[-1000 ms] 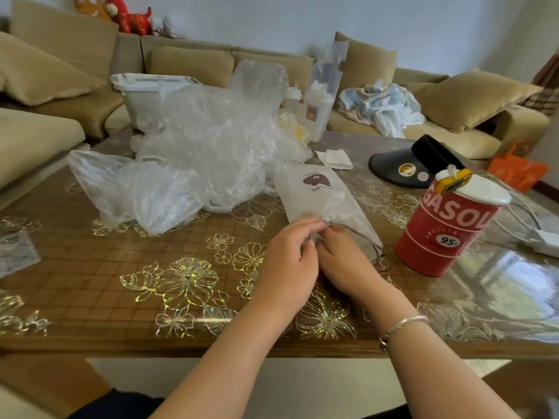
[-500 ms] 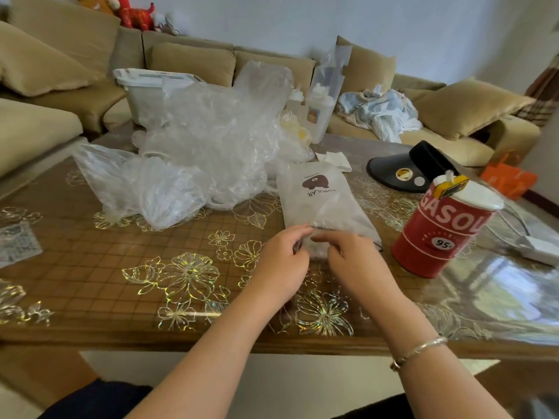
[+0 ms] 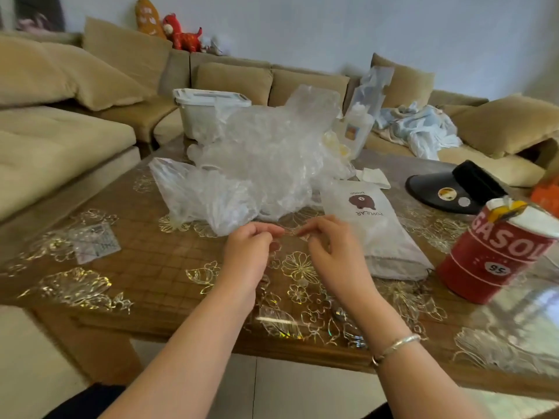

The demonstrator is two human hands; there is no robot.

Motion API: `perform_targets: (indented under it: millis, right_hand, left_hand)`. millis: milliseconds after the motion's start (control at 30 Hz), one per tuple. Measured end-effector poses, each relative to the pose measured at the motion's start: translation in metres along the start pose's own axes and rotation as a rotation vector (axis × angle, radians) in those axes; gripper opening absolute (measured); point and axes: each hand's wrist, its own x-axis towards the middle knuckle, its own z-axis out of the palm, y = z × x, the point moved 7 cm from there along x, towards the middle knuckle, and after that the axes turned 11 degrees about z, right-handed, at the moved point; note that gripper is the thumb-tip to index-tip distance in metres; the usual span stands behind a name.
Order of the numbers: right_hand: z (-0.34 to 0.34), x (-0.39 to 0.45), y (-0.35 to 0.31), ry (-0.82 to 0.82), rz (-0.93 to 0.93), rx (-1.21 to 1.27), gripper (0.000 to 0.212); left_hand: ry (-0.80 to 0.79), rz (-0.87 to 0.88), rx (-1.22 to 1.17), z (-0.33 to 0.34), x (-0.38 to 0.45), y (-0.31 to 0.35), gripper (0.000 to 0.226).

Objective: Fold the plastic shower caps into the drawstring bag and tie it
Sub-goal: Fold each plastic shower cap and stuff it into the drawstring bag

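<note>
- Reaching toward the heap, the left hand (image 3: pixel 246 252) and right hand (image 3: pixel 331 252) hover just above the table (image 3: pixel 151 267), fingers curled with the tips drawn toward each other; the motion blur means I cannot tell whether they pinch a thin edge of film or nothing at all.
- The plastic shower caps (image 3: pixel 257 164) lie as one crumpled clear heap at the middle of the table, its near edge just beyond the fingertips. How many caps it holds cannot be counted, since the layers run together.
- Judging by the look, the film is very light, soft and limp, probably slippery and prone to springing back open. It seems best taken at the gathered rim and pressed flat to push the air out before folding.
- One drawstring bag (image 3: pixel 375 228) lies flat to the right of the hands, white with a brown bear print, its near end beside the right hand. It looks soft and thin; the mouth hem is the likely place to hold it open.
- Other single items:
  - a red can (image 3: pixel 496 255) lettered "GASOL" at the right;
  - a black visor (image 3: pixel 453 189) behind it;
  - a white lidded box (image 3: pixel 208 116) behind the heap;
  - a small clear packet (image 3: pixel 93 243) at the left.
</note>
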Motion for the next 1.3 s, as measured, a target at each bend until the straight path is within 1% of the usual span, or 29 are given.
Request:
perform_targets:
  millis: [67,133,233,300,367,400,467,533,600,633,667,733,833,867,967,1000,1033,1100,1133,1233,1267,1300]
  right_hand:
    - [0.022,0.002,-0.014,-0.035,-0.057,-0.013,0.022]
    - [0.040,0.003,-0.027,-0.062,-0.130,-0.074,0.025]
    - [0.072,0.000,-0.042,-0.188,-0.264,-0.248,0.030]
    - [0.088,-0.002,-0.046,-0.259,-0.321,-0.361,0.039]
    - [0.095,-0.001,-0.050,-0.268,-0.340,-0.400,0.048]
    - [0.095,0.000,-0.052,-0.252,-0.335,-0.371,0.051]
    - [0.086,0.001,-0.061,-0.150,-0.314,-0.167,0.049]
    - [0.062,0.000,-0.066,0.049,-0.279,0.090,0.040]
    - [0.037,-0.006,-0.069,0.236,-0.274,0.230,0.031]
    - [0.028,-0.009,-0.071,0.298,-0.289,0.271,0.028]
    - [0.021,-0.011,-0.071,0.336,-0.299,0.304,0.025]
    - [0.012,-0.013,-0.066,0.353,-0.293,0.353,0.020]
    - [0.008,-0.008,-0.050,0.270,-0.163,0.480,0.020]
    - [0.007,-0.006,-0.044,0.228,-0.101,0.520,0.021]
    - [0.011,-0.002,-0.028,0.072,0.060,0.608,0.027]
    - [0.013,-0.001,-0.022,0.015,0.106,0.634,0.028]
    - [0.016,0.001,-0.016,-0.046,0.150,0.668,0.028]
    - [0.023,0.004,-0.007,-0.164,0.237,0.768,0.026]
    - [0.026,0.005,-0.004,-0.217,0.284,0.842,0.025]
    - [0.031,0.004,-0.002,-0.360,0.413,1.209,0.035]
    - [0.030,0.004,-0.003,-0.401,0.429,1.299,0.036]
    - [0.030,0.003,-0.004,-0.437,0.429,1.329,0.035]
  left_hand:
    - [0.043,-0.002,0.005,-0.026,0.000,0.003,0.030]
    - [0.087,0.039,0.029,-0.048,0.000,0.009,0.030]
    - [0.157,0.099,0.057,-0.080,-0.001,0.015,0.031]
    - [0.183,0.121,0.070,-0.095,-0.001,0.016,0.031]
    - [0.201,0.131,0.084,-0.107,-0.001,0.015,0.030]
    - [0.207,0.130,0.084,-0.110,-0.001,0.015,0.030]
    - [0.225,0.125,0.075,-0.114,-0.001,0.015,0.028]
    - [0.233,0.130,0.072,-0.114,-0.001,0.017,0.023]
    - [0.228,0.149,0.083,-0.109,0.000,0.020,0.021]
    - [0.222,0.160,0.087,-0.107,0.000,0.021,0.022]
    - [0.210,0.165,0.089,-0.104,0.000,0.021,0.023]
    - [0.173,0.155,0.062,-0.097,0.000,0.017,0.024]
    - [0.058,0.132,0.008,-0.085,0.005,0.013,0.024]
    - [-0.007,0.128,-0.001,-0.078,0.007,0.011,0.030]
    - [-0.197,0.095,-0.027,-0.055,0.004,0.010,0.058]
    - [-0.232,0.078,-0.032,-0.048,0.003,0.008,0.058]
    - [-0.246,0.066,-0.036,-0.043,0.002,0.005,0.052]
    - [-0.236,0.064,-0.018,-0.036,0.004,0.001,0.036]
    - [-0.218,0.066,-0.015,-0.034,0.005,0.000,0.032]
    - [-0.118,0.089,-0.032,-0.036,0.011,-0.001,0.019]
    - [-0.077,0.103,-0.043,-0.037,0.013,-0.001,0.015]
    - [-0.039,0.114,-0.052,-0.038,0.014,-0.001,0.014]
